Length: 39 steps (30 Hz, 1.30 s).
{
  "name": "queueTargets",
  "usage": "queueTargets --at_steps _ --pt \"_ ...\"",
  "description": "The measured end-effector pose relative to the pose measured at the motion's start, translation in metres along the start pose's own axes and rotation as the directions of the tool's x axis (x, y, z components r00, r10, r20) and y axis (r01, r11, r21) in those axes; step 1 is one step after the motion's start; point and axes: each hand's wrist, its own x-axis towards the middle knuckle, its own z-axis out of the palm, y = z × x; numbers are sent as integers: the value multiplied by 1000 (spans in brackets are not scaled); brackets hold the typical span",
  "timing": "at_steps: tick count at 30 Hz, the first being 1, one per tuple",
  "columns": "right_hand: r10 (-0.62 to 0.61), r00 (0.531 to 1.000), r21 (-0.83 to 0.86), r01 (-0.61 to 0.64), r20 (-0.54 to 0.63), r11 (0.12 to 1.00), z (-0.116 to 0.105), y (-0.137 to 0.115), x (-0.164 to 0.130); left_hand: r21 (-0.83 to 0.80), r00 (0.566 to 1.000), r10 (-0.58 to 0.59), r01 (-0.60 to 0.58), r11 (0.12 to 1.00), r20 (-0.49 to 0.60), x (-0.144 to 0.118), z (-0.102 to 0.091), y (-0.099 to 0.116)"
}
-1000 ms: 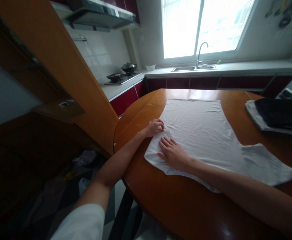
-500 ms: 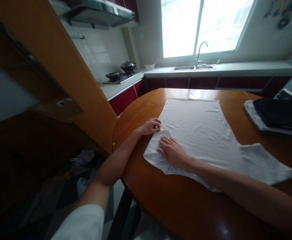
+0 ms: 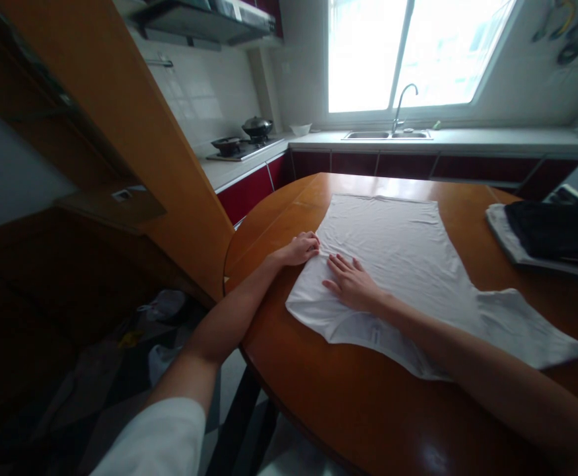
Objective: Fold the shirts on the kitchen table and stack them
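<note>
A white T-shirt (image 3: 407, 264) lies spread flat on a round wooden table (image 3: 358, 410), its hem toward the window. My right hand (image 3: 351, 283) rests palm down on the shirt near its left sleeve, fingers spread. My left hand (image 3: 299, 249) is curled at the shirt's left edge and pinches the fabric beside the folded sleeve. The right sleeve (image 3: 531, 324) sticks out toward the table's right side.
A stack of folded dark and light clothes (image 3: 546, 241) sits at the table's right edge. An orange wooden partition (image 3: 135, 145) rises left of the table. Behind are a counter with a sink (image 3: 388, 134) and a stove with pans (image 3: 242, 142). Bags lie on the floor (image 3: 160, 311).
My right hand slid up and to the right across the shirt, off the folded left sleeve. My left hand stayed at the shirt's edge.
</note>
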Motion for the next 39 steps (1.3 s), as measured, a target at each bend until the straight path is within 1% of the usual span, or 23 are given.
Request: queueTargets --at_steps 2,4,7,9,10,12,14,15,17,19,20,22,24,26,29,34,37,39 --pt "2 1000 -3 -2 3 1000 0 -1 -1 35 999 -35 36 999 -19 0 0 5" --pt "3 1000 -8 -3 3 1000 0 -1 0 62 997 -34 38 997 -66 -1 1 13" --pt "5 1000 -19 -5 -2 1000 1 0 0 68 989 34 -25 997 -144 -3 6 28" --pt "6 1000 -18 -6 -2 1000 2 0 0 54 986 69 -61 997 -149 -6 12 35" --pt "5 1000 -15 -5 -3 1000 3 0 0 45 989 70 -65 997 -128 -9 15 37" --pt "1 1000 -9 -1 -8 1000 4 1 0 30 998 45 -44 999 -40 -15 20 39" --pt "-4 1000 -2 4 -16 1000 5 1 0 15 999 -9 8 1000 53 -21 20 39" --pt "-5 1000 2 5 -19 1000 5 1 0 9 997 -35 34 999 71 -24 19 39" --pt "-3 1000 9 3 -22 1000 5 1 0 2 998 -55 55 998 38 -31 16 43" --pt "-4 1000 8 4 -11 1000 5 1 1 7 1000 -19 19 1000 -14 -41 13 50" --pt "-5 1000 4 5 -3 1000 5 1 1 11 1000 9 -9 1000 -13 -47 13 54" --pt "-9 1000 -4 9 11 1000 5 1 1 14 998 45 -46 999 42 -59 13 62" --pt "-7 1000 -4 7 15 1000 5 2 1 12 994 41 -42 999 105 -72 12 66" --pt "-2 1000 3 2 11 1000 5 2 1 11 990 29 -31 999 141 -84 9 68" --pt "1 1000 4 -1 6 1000 5 1 0 16 982 42 -46 999 184 -99 3 71" --pt "-4 1000 -5 4 27 1000 0 0 -1 101 957 32 -64 993 288 -125 -6 79" --pt "-2 1000 -5 2 20 1000 -1 -2 -1 95 938 47 -85 992 344 -134 -13 80" --pt "-2 1000 -5 2 17 1000 -2 -3 -2 46 940 65 -85 995 334 -129 -19 77"
